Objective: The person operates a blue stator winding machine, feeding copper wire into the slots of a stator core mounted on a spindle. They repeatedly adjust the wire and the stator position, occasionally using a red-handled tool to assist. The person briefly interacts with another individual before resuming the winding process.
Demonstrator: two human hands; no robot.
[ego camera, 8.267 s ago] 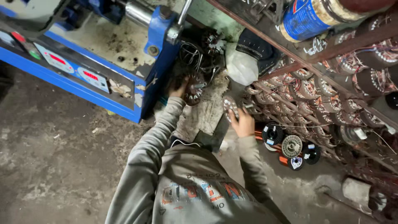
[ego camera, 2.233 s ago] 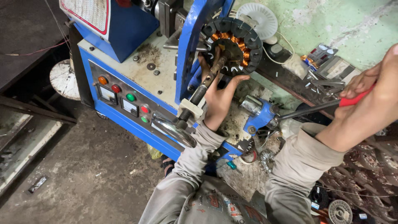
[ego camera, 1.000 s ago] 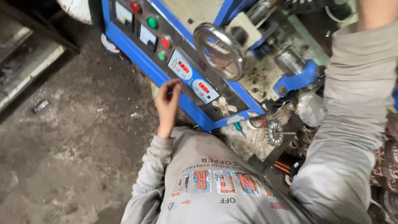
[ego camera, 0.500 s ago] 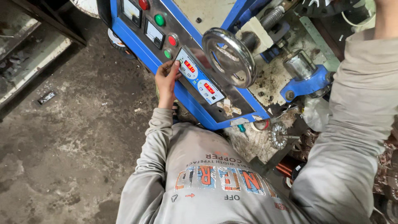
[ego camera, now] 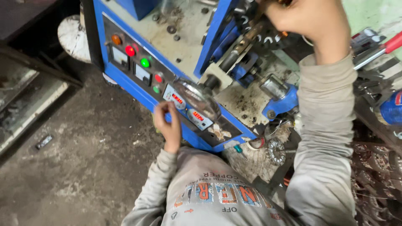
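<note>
My left hand (ego camera: pixel 168 124) is at the front control panel (ego camera: pixel 138 71) of a blue winding machine (ego camera: pixel 215 29), its bunched fingertips touching the panel beside a small red number display. A metal handwheel (ego camera: pixel 197 98) just to its right is blurred. My right hand (ego camera: pixel 310 21) reaches up over the machine's top and is closed around a dark wound part on the spindle (ego camera: pixel 251 25), which the hand and the frame edge mostly hide. Both arms wear grey sleeves.
A red-handled tool (ego camera: pixel 377 48) lies on the cluttered shelf at the right, above a blue can (ego camera: pixel 391 109). A small toothed metal disc (ego camera: pixel 276 151) sits under the machine. A white disc (ego camera: pixel 73 35) leans at the left; dirty concrete floor (ego camera: pixel 75 167) lies below.
The view has swung up, showing the machine's top. My left hand stays at the panel's displays. My right hand has come into view, gripping the part on the spindle.
</note>
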